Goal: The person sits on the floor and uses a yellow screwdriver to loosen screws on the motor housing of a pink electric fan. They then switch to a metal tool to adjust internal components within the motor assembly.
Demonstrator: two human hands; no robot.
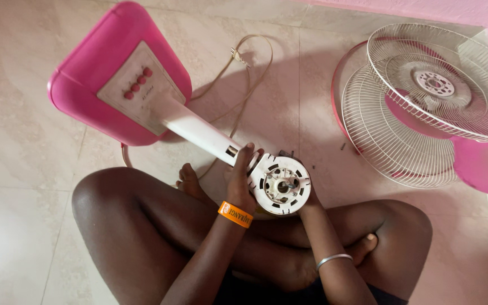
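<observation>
there are no packages, signs or screens in view. two printed items show. one is a small line of dark print on the white control panel (133, 90) of the pink fan base (94, 62), lying at about ten o'clock from the frame's centre, just below the row of pink buttons (138, 83) toward five o'clock. the other is an orange wristband (235, 214) with dark lettering, a narrow strip wrapped around the wrist of the left hand (241, 181), at about six o'clock from the centre.
</observation>
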